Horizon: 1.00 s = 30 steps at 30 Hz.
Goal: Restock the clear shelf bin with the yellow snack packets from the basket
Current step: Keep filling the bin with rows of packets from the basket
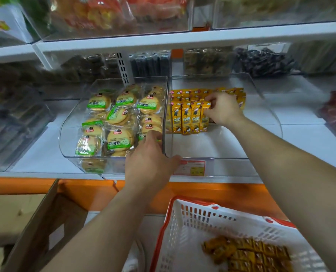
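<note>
A clear shelf bin (265,107) stands on the white shelf, with rows of yellow snack packets (186,118) upright at its back left. My right hand (222,109) reaches into the bin and pinches the rightmost packet of the front row. At the bin's front left corner, my left hand (151,161) grips the clear rim, thumb on the front edge. A white basket with an orange rim (183,228) sits below at the lower right and holds several more yellow packets (247,254).
A second clear bin (69,134) with green-labelled round biscuits stands directly left of the first. More clear bins of dark snacks line the back and sides. A price label (192,167) hangs on the bin front. An open cardboard box (35,222) sits at the lower left.
</note>
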Each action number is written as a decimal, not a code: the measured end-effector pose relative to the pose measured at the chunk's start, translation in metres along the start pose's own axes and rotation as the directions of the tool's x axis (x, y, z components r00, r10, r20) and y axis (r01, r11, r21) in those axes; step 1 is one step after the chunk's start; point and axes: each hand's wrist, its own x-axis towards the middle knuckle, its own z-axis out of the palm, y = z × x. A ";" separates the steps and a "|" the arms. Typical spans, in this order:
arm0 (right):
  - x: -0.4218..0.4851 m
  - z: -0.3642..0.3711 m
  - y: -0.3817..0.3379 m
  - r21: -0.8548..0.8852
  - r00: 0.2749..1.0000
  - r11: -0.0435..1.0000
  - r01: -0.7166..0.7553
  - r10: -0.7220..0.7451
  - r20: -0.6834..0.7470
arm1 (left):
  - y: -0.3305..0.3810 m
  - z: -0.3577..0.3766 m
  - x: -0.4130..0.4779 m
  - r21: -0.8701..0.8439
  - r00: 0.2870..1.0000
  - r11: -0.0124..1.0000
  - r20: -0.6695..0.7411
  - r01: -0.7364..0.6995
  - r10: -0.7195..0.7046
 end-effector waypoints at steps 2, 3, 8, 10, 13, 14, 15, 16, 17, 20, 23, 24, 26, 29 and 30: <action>-0.005 -0.009 -0.002 -0.007 1.000 1.000 0.001 -0.001 0.005 | 0.001 -0.002 0.001 -0.023 1.000 1.000 0.011 0.006 -0.006; -0.010 -0.015 -0.004 -0.010 1.000 1.000 0.004 -0.004 0.005 | 0.002 -0.004 0.002 -0.061 1.000 0.998 0.012 0.016 -0.015; -0.056 -0.063 -0.017 0.036 0.998 0.998 0.054 -0.054 -0.018 | 0.013 -0.021 -0.008 -0.203 0.995 0.978 -0.101 -0.043 0.023; -0.087 -0.082 -0.022 0.073 0.995 0.993 0.097 -0.097 -0.015 | 0.019 -0.023 -0.020 -0.196 0.988 0.973 -0.117 -0.121 0.100; -0.139 -0.104 -0.025 0.154 0.987 0.976 0.153 -0.157 0.016 | 0.026 -0.013 -0.044 -0.166 0.978 0.964 0.003 -0.207 0.210; -0.156 -0.109 -0.024 0.175 0.984 0.970 0.170 -0.178 0.028 | 0.027 -0.005 -0.053 -0.137 0.965 0.961 0.077 -0.240 0.252; -0.172 -0.111 -0.022 0.191 0.981 0.966 0.176 -0.188 0.045 | 0.027 0.005 -0.062 -0.085 0.944 0.957 0.159 -0.279 0.289; -0.189 -0.112 -0.017 0.197 0.980 0.965 0.171 -0.188 0.071 | 0.026 0.017 -0.072 -0.021 0.916 0.947 0.249 -0.320 0.315; -0.206 -0.109 -0.009 0.195 0.979 0.969 0.155 -0.177 0.105 | 0.024 0.031 -0.082 0.052 0.882 0.930 0.341 -0.363 0.325; -0.255 -0.087 0.025 0.199 0.971 0.979 0.044 -0.089 0.224 | 0.007 0.072 -0.103 0.302 0.768 0.799 0.575 -0.520 0.282; -0.289 -0.053 0.073 0.090 0.925 0.994 -0.067 0.028 0.379 | -0.017 0.111 -0.106 0.379 0.732 0.765 0.659 -0.521 0.173; -0.298 -0.041 0.089 0.052 0.904 0.994 -0.094 0.063 0.423 | -0.025 0.125 -0.105 0.362 0.734 0.801 0.666 -0.477 0.136; -0.312 -0.017 0.119 0.006 0.869 0.988 -0.157 0.135 0.475 | -0.041 0.158 -0.107 0.319 0.730 0.860 0.678 -0.398 0.087; -0.327 0.020 0.157 -0.066 0.828 0.967 -0.244 0.244 0.505 | -0.063 0.211 -0.115 0.270 0.697 0.908 0.716 -0.321 0.034; -0.330 0.031 0.169 -0.075 0.823 0.964 -0.255 0.257 0.507 | -0.071 0.227 -0.116 0.259 0.690 0.919 0.724 -0.297 0.019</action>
